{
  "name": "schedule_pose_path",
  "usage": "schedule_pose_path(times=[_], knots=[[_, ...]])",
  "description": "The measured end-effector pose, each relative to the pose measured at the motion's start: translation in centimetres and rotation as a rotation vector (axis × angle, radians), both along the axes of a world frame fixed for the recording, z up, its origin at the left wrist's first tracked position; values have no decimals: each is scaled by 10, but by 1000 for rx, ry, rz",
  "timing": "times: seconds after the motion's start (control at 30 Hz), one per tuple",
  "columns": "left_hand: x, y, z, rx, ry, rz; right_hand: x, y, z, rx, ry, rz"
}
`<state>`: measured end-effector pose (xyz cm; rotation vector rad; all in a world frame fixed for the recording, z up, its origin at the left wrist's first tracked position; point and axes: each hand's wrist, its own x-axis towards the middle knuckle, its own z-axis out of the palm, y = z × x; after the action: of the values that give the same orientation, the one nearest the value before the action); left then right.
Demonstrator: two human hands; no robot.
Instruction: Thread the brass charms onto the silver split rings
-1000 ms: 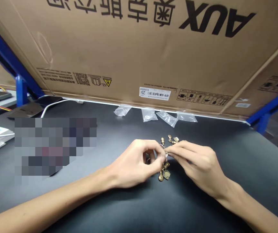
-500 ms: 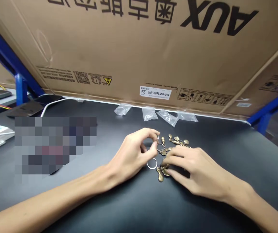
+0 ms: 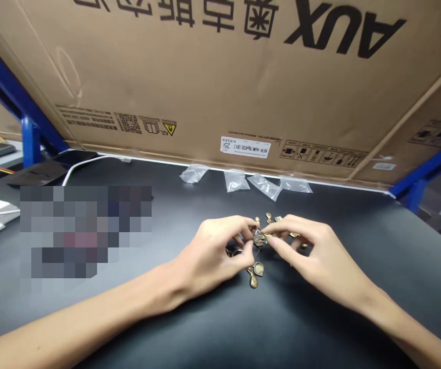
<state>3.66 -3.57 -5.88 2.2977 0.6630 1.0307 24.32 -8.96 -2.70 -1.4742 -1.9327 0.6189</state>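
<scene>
Both hands meet over small brass-coloured keychains on the dark tabletop. My left hand (image 3: 220, 246) pinches a keychain (image 3: 259, 239) at its ring end, between thumb and forefinger; the fingers hide most of that ring. Opposite it, the thumb and forefinger of my right hand (image 3: 313, 251) close on the charm side of the same keychain. Just below the fingertips lie a gourd-shaped charm (image 3: 253, 279) and a leaf-shaped charm (image 3: 259, 269). Partly behind my left fingers shows a silver ring (image 3: 238, 252). More brass charms (image 3: 269, 217) lie beyond and under my right hand, partly covered.
Several clear plastic bags (image 3: 237, 181) lie along the back edge, against a big cardboard box (image 3: 205, 82). Blue metal bars (image 3: 31, 141) stand at both sides. A white cable (image 3: 85, 163) and a dark flat object (image 3: 43, 171) are at the back left, above a blurred-out patch.
My right hand has lifted from the charms and moved up and left to meet my left fingers at the keychain. The leaf-shaped charm below is now uncovered.
</scene>
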Motion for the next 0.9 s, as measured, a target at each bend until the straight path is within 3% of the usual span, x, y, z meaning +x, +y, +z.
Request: schedule_pose_path(times=[0.27, 0.53, 0.9], knots=[[-1, -1, -3, 89, 38, -4, 1, 1, -4, -196, 99, -21], [0, 0, -4, 131, 32, -2, 3, 1, -5, -74, 9, 10], [0, -5, 0, 70, 61, -13, -2, 1, -2, -212, 321, 2]])
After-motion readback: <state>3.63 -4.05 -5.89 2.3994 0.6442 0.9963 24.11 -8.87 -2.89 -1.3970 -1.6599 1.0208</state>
